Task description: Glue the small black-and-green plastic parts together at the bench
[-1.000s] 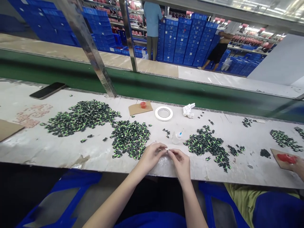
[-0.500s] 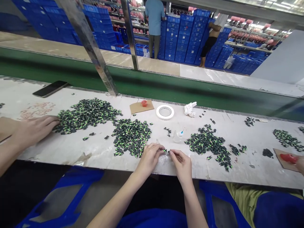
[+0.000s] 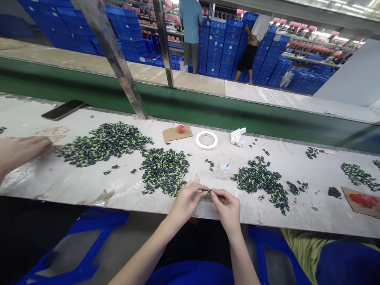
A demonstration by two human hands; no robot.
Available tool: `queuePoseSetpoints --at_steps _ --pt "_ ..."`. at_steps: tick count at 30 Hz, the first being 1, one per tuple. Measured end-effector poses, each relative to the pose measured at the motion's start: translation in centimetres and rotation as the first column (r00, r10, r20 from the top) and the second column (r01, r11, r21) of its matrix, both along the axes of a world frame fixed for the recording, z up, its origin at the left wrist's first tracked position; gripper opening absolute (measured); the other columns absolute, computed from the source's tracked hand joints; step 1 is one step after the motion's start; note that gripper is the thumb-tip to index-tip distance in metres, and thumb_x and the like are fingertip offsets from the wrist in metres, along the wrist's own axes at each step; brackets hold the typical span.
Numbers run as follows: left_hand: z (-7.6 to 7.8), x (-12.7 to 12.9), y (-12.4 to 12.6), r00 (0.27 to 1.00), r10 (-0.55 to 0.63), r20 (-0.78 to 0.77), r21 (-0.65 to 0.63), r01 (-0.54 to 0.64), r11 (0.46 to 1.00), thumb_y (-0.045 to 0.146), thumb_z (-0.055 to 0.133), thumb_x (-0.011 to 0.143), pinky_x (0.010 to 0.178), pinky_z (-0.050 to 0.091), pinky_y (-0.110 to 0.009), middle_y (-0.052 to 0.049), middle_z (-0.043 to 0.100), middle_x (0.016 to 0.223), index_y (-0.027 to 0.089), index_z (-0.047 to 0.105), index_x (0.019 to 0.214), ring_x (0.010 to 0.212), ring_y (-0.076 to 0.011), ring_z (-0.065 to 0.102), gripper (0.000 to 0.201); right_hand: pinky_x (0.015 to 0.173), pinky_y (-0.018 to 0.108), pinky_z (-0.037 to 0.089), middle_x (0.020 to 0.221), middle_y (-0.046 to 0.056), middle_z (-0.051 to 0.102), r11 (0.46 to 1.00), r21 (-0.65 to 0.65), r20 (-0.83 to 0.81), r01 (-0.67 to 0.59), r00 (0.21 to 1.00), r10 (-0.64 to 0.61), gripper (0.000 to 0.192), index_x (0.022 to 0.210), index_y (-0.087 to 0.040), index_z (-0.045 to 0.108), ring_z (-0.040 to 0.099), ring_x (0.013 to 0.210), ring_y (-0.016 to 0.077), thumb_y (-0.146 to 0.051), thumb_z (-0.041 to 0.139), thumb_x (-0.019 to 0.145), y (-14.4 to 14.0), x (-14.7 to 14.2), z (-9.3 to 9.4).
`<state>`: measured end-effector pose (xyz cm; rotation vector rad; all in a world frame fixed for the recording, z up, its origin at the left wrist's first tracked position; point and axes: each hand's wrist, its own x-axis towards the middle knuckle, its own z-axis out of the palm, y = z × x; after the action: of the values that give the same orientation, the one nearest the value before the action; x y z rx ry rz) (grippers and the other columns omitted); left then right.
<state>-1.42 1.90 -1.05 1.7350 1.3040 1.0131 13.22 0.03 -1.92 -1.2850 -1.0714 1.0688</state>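
Two hands meet at a tiny black-and-green piece (image 3: 207,192).
The left hand (image 3: 187,196) grasps the piece in its fingertips, at its three o'clock; the right hand (image 3: 228,202) pinches the piece's other end, which lies toward its ten o'clock. Finer detail there is too small to tell. One pile of similar pieces (image 3: 164,171) is at the left hand's ten o'clock, another pile (image 3: 261,178) at the right hand's two o'clock.

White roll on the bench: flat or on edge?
Flat. The white roll shows its whole ring from above, open centre facing up, against the bench.
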Motion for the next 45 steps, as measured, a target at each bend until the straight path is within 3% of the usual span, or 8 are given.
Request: queuePoseSetpoints --at_steps 11,20,25,31,34,37,40,45 --pt "1.5 0.5 -0.4 0.975 0.083 0.209 -0.166 -0.048 0.985 0.024 0.068 0.072 0.078 0.056 -0.031 -0.006 0.075 0.080 0.018 0.076 0.082 0.079 -0.0204 0.070 0.014 0.068 0.035 0.058 0.076 0.006 0.073 0.958 0.286 0.167 0.009 0.984 -0.059 0.007 0.074 -0.020 0.072 0.069 0.072 0.0201 -0.024 0.068 0.077 -0.4 0.5 0.0" --pt "2.5 0.5 -0.8 0.976 0.040 0.214 -0.191 0.001 0.982 0.024 0.068 0.070 0.078 0.054 -0.031 -0.005 0.076 0.077 0.019 0.076 0.075 0.078 -0.0210 0.069 0.010 0.070 0.033 0.059 0.072 0.003 0.071 0.989 0.144 0.114 -0.031 0.993 0.015 0.021 0.092 -0.020 0.064 0.068 0.067 0.0173 -0.024 0.071 0.072 -0.8 1.2 0.2" --pt "1.7 1.4 -1.3 0.953 0.125 0.276 -0.278 -0.045 0.960 0.026 0.070 0.068 0.074 0.056 -0.030 -0.007 0.076 0.077 0.017 0.076 0.074 0.076 -0.0216 0.070 0.013 0.072 0.031 0.057 0.070 0.000 0.067 0.989 0.146 0.108 -0.016 0.994 0.000 0.021 0.089 -0.022 0.058 0.066 0.068 0.0156 -0.024 0.070 0.072 -0.7 1.3 -0.7" --pt "0.4 1.8 -1.7 0.906 0.160 0.392 -0.432 0.028 0.902 0.031 0.071 0.066 0.075 0.056 -0.032 -0.008 0.077 0.078 0.015 0.073 0.075 0.078 -0.0230 0.071 0.019 0.069 0.030 0.056 0.069 -0.001 0.066 0.978 0.197 0.227 -0.071 0.974 0.025 0.021 0.091 -0.023 0.058 0.065 0.066 0.0155 -0.019 0.068 0.073 -1.2 1.7 -0.9" --pt "0.4 1.7 -1.7 0.914 0.082 0.397 -0.448 0.116 0.886 0.032 0.069 0.071 0.080 0.054 -0.033 -0.007 0.076 0.081 0.015 0.070 0.094 0.082 -0.0217 0.071 0.028 0.066 0.030 0.056 0.071 0.001 0.067 0.962 0.229 0.353 -0.147 0.934 0.059 0.018 0.092 -0.021 0.062 0.065 0.064 0.0160 -0.018 0.065 0.074 -1.2 2.5 -0.3" --pt "0.2 1.0 -1.2 0.966 0.001 0.258 -0.321 0.085 0.943 0.028 0.064 0.078 0.089 0.049 -0.037 -0.005 0.075 0.086 0.020 0.058 0.119 0.088 -0.0202 0.069 0.042 0.063 0.030 0.056 0.073 0.003 0.068 0.966 0.230 0.439 -0.121 0.898 0.008 0.007 0.083 -0.021 0.066 0.065 0.065 0.0171 -0.024 0.064 0.078 -0.5 4.3 0.1" --pt "-0.3 -0.3 0.1 0.995 0.059 -0.082 -0.093 -0.067 0.993 0.024 0.058 0.083 0.092 0.043 -0.042 -0.005 0.073 0.098 0.025 0.063 0.109 0.100 -0.0237 0.062 0.027 0.066 0.033 0.055 0.076 0.005 0.069 0.969 0.233 0.486 0.081 0.853 -0.188 0.014 0.077 -0.020 0.067 0.064 0.068 0.0191 -0.034 0.064 0.079 0.4 6.9 0.1" --pt "-0.3 -2.1 3.2 0.785 0.313 -0.535 0.180 -0.256 0.950 0.025 0.056 0.086 0.083 0.040 -0.043 -0.010 0.071 0.097 0.023 0.069 0.094 0.099 -0.0296 0.055 0.015 0.071 0.039 0.050 0.094 0.013 0.069 0.857 0.282 0.567 0.432 0.645 -0.512 0.035 0.091 -0.017 0.069 0.062 0.082 0.0251 -0.049 0.064 0.077 1.8 9.1 0.3"
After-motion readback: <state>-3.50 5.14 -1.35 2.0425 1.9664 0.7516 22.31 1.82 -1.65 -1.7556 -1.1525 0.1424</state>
